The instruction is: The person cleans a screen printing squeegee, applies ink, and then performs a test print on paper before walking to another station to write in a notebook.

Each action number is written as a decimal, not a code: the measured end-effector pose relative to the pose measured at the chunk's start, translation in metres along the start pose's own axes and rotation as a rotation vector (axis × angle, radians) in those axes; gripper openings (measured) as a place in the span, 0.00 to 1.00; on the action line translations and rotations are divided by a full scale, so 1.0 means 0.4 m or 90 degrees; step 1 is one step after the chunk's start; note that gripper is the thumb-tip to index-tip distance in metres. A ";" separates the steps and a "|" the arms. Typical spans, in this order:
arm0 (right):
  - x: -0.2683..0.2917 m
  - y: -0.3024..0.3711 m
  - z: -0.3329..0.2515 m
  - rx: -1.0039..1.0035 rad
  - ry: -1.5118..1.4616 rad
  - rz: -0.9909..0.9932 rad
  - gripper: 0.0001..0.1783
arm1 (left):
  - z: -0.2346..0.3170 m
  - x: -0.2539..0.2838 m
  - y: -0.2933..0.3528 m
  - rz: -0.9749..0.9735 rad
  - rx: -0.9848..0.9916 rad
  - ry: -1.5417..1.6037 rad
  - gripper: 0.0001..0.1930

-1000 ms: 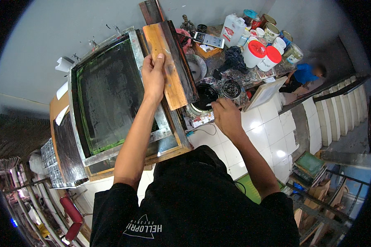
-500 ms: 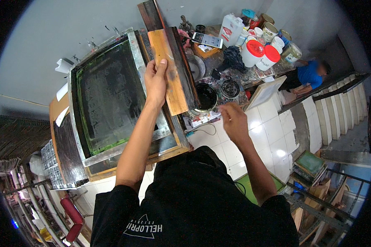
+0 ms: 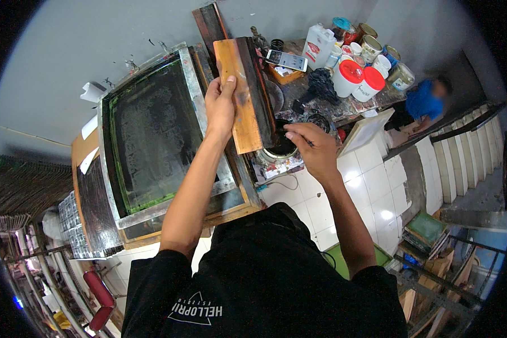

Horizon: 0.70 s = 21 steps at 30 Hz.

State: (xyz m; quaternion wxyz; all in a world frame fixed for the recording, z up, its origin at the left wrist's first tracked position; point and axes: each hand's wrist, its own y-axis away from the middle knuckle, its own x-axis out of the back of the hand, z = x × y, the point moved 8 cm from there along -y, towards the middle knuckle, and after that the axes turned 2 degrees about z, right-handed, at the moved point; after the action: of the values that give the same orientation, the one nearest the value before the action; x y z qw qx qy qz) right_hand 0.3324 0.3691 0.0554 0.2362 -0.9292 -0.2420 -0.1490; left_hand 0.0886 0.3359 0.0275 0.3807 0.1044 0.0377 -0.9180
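Note:
My left hand (image 3: 219, 110) is closed around a wooden squeegee (image 3: 239, 90), its thumb lying across the yellowish wood. Black ink coats the squeegee's right side. It is held tilted, just right of a printing screen (image 3: 152, 129) with dark mesh and a metal frame. My right hand (image 3: 316, 149) is at the squeegee's lower right, over an open can of black ink (image 3: 277, 155). Its thumb and index finger are pinched together near a small dark shape; whether they hold it I cannot make out. The hand partly covers the can.
A stained bench holds a phone (image 3: 287, 60), a white jug (image 3: 319, 45), black cloth (image 3: 322, 86), red-lidded tubs (image 3: 369, 84) and several cans. A pale framed panel (image 3: 367, 132) leans by its edge. A person in blue (image 3: 425, 104) is at far right. Stacked frames (image 3: 426, 231) stand lower right.
My right hand has moved up and left over the ink can, closer to the squeegee. The squeegee and my left hand have shifted slightly to the right in the view.

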 end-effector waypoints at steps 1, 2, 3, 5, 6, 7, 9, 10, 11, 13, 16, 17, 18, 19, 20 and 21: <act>0.001 0.000 -0.003 0.049 0.028 0.000 0.12 | 0.009 -0.004 0.001 0.006 -0.012 -0.005 0.14; 0.002 0.000 -0.011 0.098 0.056 0.001 0.14 | 0.010 -0.007 -0.001 0.010 -0.014 0.007 0.14; 0.002 -0.002 -0.016 0.121 0.077 -0.005 0.15 | 0.009 -0.006 -0.007 0.016 -0.016 0.018 0.14; 0.002 -0.005 -0.027 0.166 0.118 -0.017 0.19 | 0.009 -0.004 -0.016 0.024 -0.025 0.019 0.14; 0.002 -0.006 -0.026 0.168 0.122 -0.021 0.20 | 0.010 -0.001 -0.020 0.026 -0.033 0.008 0.14; 0.001 -0.006 -0.025 0.170 0.126 -0.025 0.21 | 0.011 0.001 -0.024 0.028 -0.040 -0.003 0.14; 0.002 -0.006 -0.025 0.175 0.131 -0.033 0.22 | 0.008 0.002 -0.028 0.030 -0.028 -0.016 0.14; 0.004 -0.007 -0.025 0.179 0.132 -0.037 0.22 | 0.009 0.000 -0.029 0.030 -0.022 -0.022 0.14; 0.005 -0.007 -0.025 0.183 0.134 -0.041 0.22 | 0.009 -0.003 -0.030 0.030 -0.018 -0.017 0.14; 0.006 -0.005 -0.027 0.189 0.138 -0.041 0.21 | 0.005 -0.002 -0.032 0.033 -0.009 -0.007 0.14; 0.006 -0.003 -0.034 0.202 0.141 -0.051 0.20 | 0.000 0.000 -0.038 0.030 -0.024 -0.006 0.14; 0.005 -0.003 -0.036 0.208 0.141 -0.057 0.20 | -0.007 0.007 -0.037 0.042 -0.014 -0.024 0.14; 0.004 -0.001 -0.031 0.213 0.152 -0.068 0.19 | -0.004 0.008 -0.031 0.052 -0.003 -0.042 0.14; 0.004 0.003 -0.021 0.218 0.164 -0.080 0.18 | -0.003 0.009 -0.027 0.061 0.007 -0.060 0.14; 0.001 0.007 -0.013 0.223 0.175 -0.092 0.16 | -0.003 0.008 -0.030 0.066 -0.003 -0.032 0.14; 0.005 0.006 0.004 0.166 0.128 -0.069 0.13 | -0.005 0.012 -0.033 0.074 -0.014 -0.005 0.14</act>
State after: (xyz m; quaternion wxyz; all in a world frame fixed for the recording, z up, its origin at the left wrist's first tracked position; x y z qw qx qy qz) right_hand 0.3356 0.3689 0.0539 0.3692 -0.8568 -0.2839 -0.2212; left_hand 0.0763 0.3421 0.0244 0.4346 0.0986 0.0406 -0.8943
